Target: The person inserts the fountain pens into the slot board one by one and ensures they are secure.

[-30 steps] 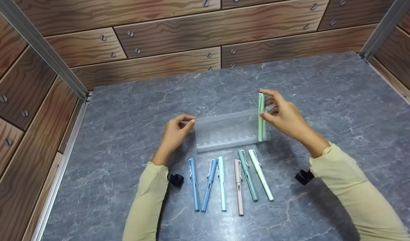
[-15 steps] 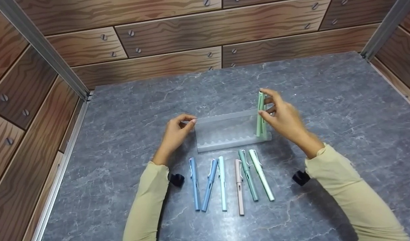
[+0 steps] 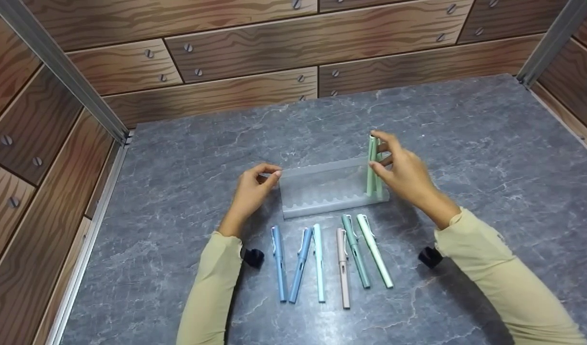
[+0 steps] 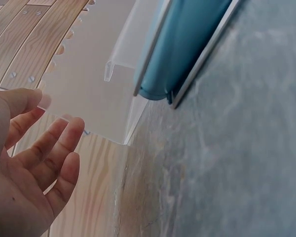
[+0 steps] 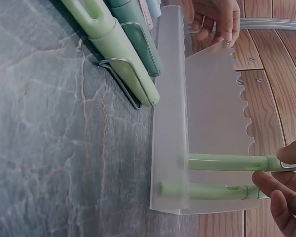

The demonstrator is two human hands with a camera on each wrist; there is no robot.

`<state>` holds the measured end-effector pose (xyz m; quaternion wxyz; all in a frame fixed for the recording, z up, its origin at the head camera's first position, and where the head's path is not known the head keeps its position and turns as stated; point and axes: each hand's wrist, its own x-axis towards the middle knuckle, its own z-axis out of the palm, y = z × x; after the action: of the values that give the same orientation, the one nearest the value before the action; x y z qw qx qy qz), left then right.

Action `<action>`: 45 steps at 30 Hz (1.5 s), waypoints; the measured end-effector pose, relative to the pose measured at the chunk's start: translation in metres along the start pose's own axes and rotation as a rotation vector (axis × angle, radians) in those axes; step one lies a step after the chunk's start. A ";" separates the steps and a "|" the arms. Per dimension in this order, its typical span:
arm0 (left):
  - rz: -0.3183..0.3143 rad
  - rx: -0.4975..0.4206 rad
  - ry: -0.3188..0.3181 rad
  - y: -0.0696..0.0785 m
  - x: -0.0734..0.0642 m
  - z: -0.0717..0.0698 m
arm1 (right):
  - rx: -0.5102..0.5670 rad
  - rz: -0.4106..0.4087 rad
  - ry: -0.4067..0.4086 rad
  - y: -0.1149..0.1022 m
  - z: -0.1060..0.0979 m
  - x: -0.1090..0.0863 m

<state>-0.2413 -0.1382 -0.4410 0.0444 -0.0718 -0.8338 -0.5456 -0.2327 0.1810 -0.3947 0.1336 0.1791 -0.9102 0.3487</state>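
Light-green pen [image 3: 370, 179] stands at the right end of the clear rack [image 3: 322, 187] in my head view, the right hand [image 3: 403, 167] grasping its upper part between its fingers. Six other pens [image 3: 342, 273] lie on the counter [image 3: 178, 201] before the rack. Through the left wrist view I see the left hand [image 4: 37, 168] pinching the rack's corner. My right wrist view shows a second green pen [image 5: 207, 191] beside the held one, its lower end behind the rack's lip.

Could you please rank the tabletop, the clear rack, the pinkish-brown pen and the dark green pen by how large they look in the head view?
Largest to smallest:
1. The tabletop
2. The clear rack
3. The pinkish-brown pen and the dark green pen, which look too alike to rank
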 end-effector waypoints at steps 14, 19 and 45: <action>0.019 0.000 0.015 0.000 0.000 0.001 | -0.019 0.005 -0.033 0.002 0.003 0.000; 0.019 -0.009 0.018 0.002 0.000 0.001 | -0.016 -0.001 -0.033 0.003 0.003 0.000; -0.001 -0.016 0.020 0.001 -0.001 0.002 | -0.124 -0.071 0.002 0.003 0.007 0.000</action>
<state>-0.2405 -0.1362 -0.4405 0.0519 -0.0663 -0.8289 -0.5530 -0.2344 0.1783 -0.4015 0.1578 0.2021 -0.9230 0.2868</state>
